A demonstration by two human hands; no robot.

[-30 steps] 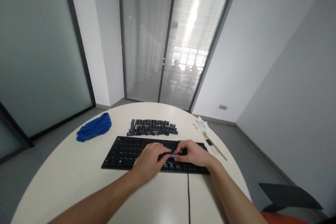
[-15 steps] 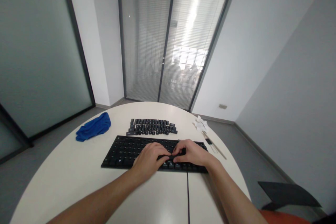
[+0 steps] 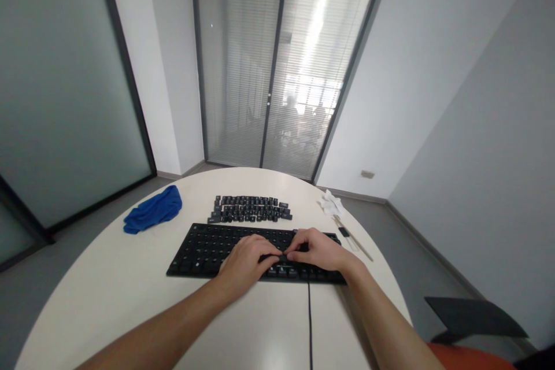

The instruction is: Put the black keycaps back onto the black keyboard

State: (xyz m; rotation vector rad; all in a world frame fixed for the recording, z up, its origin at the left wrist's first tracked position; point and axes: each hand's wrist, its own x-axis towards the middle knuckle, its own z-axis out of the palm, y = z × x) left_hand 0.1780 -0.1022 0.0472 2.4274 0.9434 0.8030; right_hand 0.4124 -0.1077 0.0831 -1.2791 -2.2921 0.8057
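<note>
A black keyboard (image 3: pixel 203 243) lies on the table, turned so that its cable leaves from the near edge; many of its positions show no keycap. My left hand (image 3: pixel 249 257) rests over its middle, thumb and fingers brought together near the keys. Opposite it, my right hand (image 3: pixel 314 250) pinches with thumb and index finger, its tips almost touching the left ones. Whatever lies between the fingertips is dark and too small to make out. Beyond the keyboard, loose black keycaps (image 3: pixel 249 208) are laid out in rows.
A blue cloth (image 3: pixel 154 210) lies on the round white table (image 3: pixel 104 289) at left. At right are crumpled white tissue (image 3: pixel 330 203), a thin stick (image 3: pixel 359 244) and a small black-ended tool (image 3: pixel 343 232). The cable (image 3: pixel 310 324) runs toward me. A dark chair part (image 3: pixel 477 317) stands lower right.
My right thumb and index finger have drawn closer together over the keyboard. The left hand stays nearly in place, and the view has shifted slightly.
</note>
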